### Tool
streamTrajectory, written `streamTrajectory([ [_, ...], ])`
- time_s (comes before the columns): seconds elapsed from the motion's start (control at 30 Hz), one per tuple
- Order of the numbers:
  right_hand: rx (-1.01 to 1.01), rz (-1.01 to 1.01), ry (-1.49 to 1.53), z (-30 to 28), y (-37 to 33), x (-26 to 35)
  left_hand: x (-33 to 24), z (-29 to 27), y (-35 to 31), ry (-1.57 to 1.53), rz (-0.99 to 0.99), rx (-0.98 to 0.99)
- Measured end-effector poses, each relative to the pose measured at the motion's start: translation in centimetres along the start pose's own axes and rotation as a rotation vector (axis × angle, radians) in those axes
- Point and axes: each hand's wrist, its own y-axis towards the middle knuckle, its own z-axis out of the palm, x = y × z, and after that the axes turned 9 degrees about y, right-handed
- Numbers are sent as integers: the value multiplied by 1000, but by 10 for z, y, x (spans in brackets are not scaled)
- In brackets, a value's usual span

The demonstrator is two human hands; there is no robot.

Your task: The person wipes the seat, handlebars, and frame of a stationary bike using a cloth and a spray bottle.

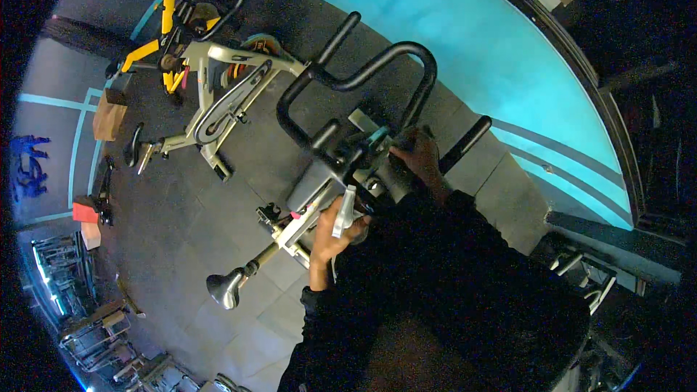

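Note:
My left hand (330, 236) is closed around what looks like a spray bottle (346, 212) with a pale grey trigger head; its lower part is hidden by my fingers and dark sleeve. Just ahead is an exercise bike (312, 216) with a pale frame and a grey cover. Its black handlebars (353, 81) curve out beyond my hands. At the middle of the bars, my right hand (421, 160) has its fingers curled near the stem. Whatever lies under those fingers is too dark to make out. The bike's saddle (226, 288) points away to the lower left.
A second exercise bike (239, 101) stands to the far left, beside a yellow-framed machine (168, 14). Wooden blocks (110, 115) and a red block (85, 210) sit along the left wall. A bright turquoise wall (494, 36) runs along the right. Gym equipment (94, 341) lines the lower left.

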Motion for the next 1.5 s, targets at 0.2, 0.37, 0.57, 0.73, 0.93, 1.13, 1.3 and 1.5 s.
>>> streamTrajectory([
  [0.2, -419, 144, 807, 16, 69, -9, -21, -10, 9, -100, 118, -38],
  [0.37, -188, -280, 385, -85, 207, 5, -27, -14, 6, 42, 94, -53],
  [0.57, -32, -219, -35, -94, 215, 35, -16, -1, 6, 8, -23, -105],
  [0.73, -501, 28, 501, -53, 150, 28, -31, 2, 15, 2, -69, -73],
  [0.93, -449, -139, 420, 67, 54, -39, -47, 8, 55, -41, -17, 142],
  [1.13, 193, -103, -7, -10, -11, -20, -78, 10, 86, 64, 15, 175],
  [1.3, 286, -349, 111, -27, -16, -83, -80, 11, 79, 39, -26, 158],
  [1.5, -34, 88, 821, -151, 69, -110, -72, 4, 50, -83, -75, 8],
])
